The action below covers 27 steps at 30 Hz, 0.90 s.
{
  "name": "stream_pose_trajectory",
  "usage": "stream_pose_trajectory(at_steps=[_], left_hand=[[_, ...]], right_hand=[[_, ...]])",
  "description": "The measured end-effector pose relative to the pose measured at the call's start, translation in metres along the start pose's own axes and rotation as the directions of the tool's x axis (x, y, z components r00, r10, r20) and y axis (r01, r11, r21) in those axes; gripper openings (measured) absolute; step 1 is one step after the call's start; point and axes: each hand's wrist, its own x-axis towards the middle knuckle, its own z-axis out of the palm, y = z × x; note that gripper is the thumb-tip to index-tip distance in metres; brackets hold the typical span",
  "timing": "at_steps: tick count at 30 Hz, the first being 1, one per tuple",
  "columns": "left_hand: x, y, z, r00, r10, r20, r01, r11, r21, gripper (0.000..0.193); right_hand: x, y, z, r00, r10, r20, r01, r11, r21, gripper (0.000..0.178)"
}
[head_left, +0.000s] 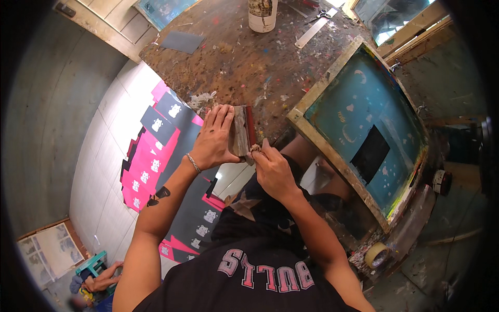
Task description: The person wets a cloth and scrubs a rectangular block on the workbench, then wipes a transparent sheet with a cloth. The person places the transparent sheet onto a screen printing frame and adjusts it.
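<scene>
Where the left hand (210, 139) grips: clamped on a worn wooden block (238, 130), fingers across its upper part, thumb by its lower end.
Right hand (275, 174): fingers together at the block's lower end, around a small brown lump (255, 148); whether they pinch it firmly, I cannot tell.
Block: at the tabletop's near edge, a dark red strip (250, 125) along its right side.
Right of the hands: a wood-framed blue screen (332, 117), tilted, a black patch (370, 154) on it.
Left, below: overlapping pink and grey printed sheets (143, 171) over white tiles (96, 156).
Tabletop (223, 67): brown, paint-spattered.
Its far side: a smeared white container (261, 22), scissors (323, 14) touching a pale flat strip (312, 35).
</scene>
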Motion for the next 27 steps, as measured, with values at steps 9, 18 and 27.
stream_pose_trajectory(at_steps=[9, 18, 27], left_hand=[[0.005, -0.003, 0.013, 0.999, -0.001, -0.052, 0.0, 1.0, -0.026, 0.141], [0.003, -0.005, 0.013, 0.998, -0.02, -0.055, 0.017, 0.999, -0.046, 0.14], [0.004, 0.006, 0.006, 0.998, -0.057, -0.008, 0.057, 0.997, -0.047, 0.137]], right_hand=[[0.02, 0.002, -0.06, 0.881, 0.451, 0.143, -0.424, 0.618, 0.661, 0.02], [0.083, 0.013, -0.026, 0.957, 0.092, -0.276, -0.044, 0.984, 0.174, 0.021], [0.078, 0.026, 0.022, 0.992, 0.063, -0.106, -0.073, 0.993, -0.095, 0.017]])
